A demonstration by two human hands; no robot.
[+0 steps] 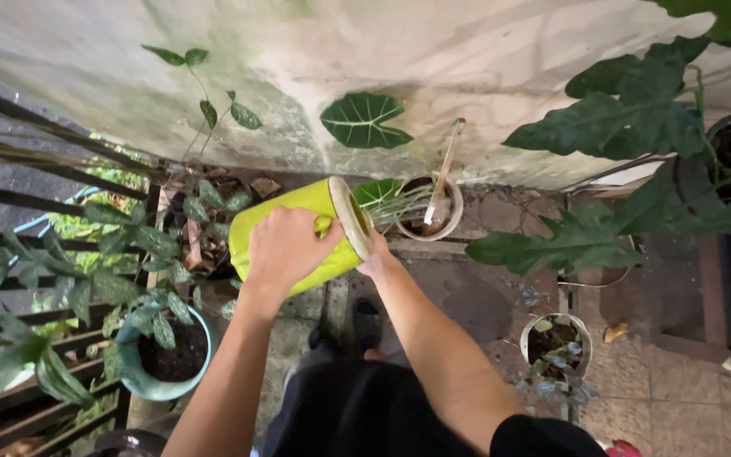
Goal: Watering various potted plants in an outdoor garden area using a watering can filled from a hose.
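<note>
Both bare arms stretched forward and slightly inward from the lower edge of the view.

Left hand (285,247) seen from the back, knuckles up, fingers curled over and closed in a grip, wrist bent a little downward, forearm running up from lower left. Right hand (380,258) mostly hidden, only heel and wrist showing; right forearm angled from lower right, black short sleeve at the upper arm.

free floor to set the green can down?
Bare tiles between the right arm and the small white pot, below the beige pot. More tiles lower right. Crowded at left: teal pot, foliage and railing. Both hands grip the can.
</note>
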